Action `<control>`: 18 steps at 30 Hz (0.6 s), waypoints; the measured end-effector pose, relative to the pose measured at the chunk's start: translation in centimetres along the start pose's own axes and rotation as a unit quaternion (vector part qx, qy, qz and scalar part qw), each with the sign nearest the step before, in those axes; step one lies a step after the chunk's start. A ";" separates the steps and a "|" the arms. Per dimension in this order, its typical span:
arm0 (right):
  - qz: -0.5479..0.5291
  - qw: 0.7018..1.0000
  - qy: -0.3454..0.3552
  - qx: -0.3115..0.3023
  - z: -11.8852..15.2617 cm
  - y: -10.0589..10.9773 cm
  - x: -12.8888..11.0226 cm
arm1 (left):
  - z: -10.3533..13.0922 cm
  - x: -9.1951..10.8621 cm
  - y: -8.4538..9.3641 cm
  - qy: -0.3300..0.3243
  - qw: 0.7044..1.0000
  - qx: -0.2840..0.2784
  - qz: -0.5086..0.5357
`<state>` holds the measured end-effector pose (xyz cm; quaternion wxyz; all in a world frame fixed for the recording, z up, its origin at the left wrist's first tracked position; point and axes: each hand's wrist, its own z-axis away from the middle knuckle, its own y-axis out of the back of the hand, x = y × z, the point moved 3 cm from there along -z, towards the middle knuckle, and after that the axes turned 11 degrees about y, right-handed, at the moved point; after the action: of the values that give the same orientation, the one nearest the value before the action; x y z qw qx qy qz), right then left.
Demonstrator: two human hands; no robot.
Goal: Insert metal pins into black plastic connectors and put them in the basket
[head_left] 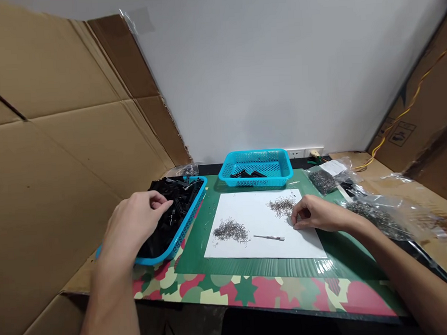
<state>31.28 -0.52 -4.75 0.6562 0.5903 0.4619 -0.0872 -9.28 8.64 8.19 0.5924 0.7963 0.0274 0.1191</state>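
My left hand (138, 215) is over the near part of a blue basket (189, 223) piled with black plastic parts (178, 189). Its thumb and index finger are curved with a small gap, and nothing shows between them. On the white sheet, my right hand (310, 213) has its fingertips drawn together at the paper, beside a small heap of thin bent metal pieces (282, 205). Whatever those fingertips hold is too small to make out. Another heap of similar metal pieces (231, 230) lies on the sheet's left side. Between the hands rests a thin screwdriver-like tool (269, 237) with a pale end.
A second blue basket (255, 181) with a few black parts stands at the back. Clear bags of metal pieces (322, 180) lie at right. Cardboard (58, 120) walls the left side. A yellow cable (395, 120) hangs at right, near a socket strip (297, 153).
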 end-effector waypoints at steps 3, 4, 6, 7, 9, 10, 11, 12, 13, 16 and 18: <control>-0.003 1.000 0.014 0.007 0.1 0.3 -0.5 | 1.0 -2.2 -0.1 -0.002 1.000 -0.026 -0.014; -0.011 1.000 0.023 0.017 0.1 0.5 -0.7 | 1.3 -2.8 -0.2 -0.007 0.999 -0.030 -0.017; -0.045 0.998 0.030 0.040 0.1 0.8 -1.0 | 1.6 -3.9 -0.7 -0.030 0.999 -0.031 -0.021; -0.066 0.996 0.027 0.048 0.1 0.8 -1.1 | 1.7 -4.3 -1.0 -0.045 0.998 -0.033 -0.021; -0.106 0.993 0.016 0.054 0.1 0.9 -1.1 | 1.8 -4.9 -1.6 -0.068 0.997 -0.039 -0.018; -0.120 0.991 0.013 0.056 0.1 0.8 -1.0 | 1.8 -5.0 -1.9 -0.075 0.996 -0.043 -0.015; -0.129 0.990 0.015 0.057 0.1 0.8 -1.0 | 1.7 -5.0 -2.1 -0.079 0.996 -0.045 -0.011; -0.132 0.989 0.017 0.060 0.1 0.8 -1.0 | 1.7 -5.0 -2.2 -0.078 0.996 -0.044 -0.005; -0.132 0.989 0.020 0.064 0.1 0.8 -1.0 | 1.6 -5.0 -2.2 -0.076 0.996 -0.042 0.000; -0.132 0.988 0.027 0.073 0.1 0.8 -1.0 | 1.4 -4.5 -1.9 -0.068 0.997 -0.041 0.018; -0.138 0.987 0.024 0.083 0.0 0.7 -1.0 | 1.3 -4.3 -1.6 -0.059 0.996 -0.053 0.033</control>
<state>31.23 -0.77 -3.58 0.5753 0.5755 0.5457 -0.2003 -12.95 7.07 5.66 0.6298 0.7702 -0.0403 0.0925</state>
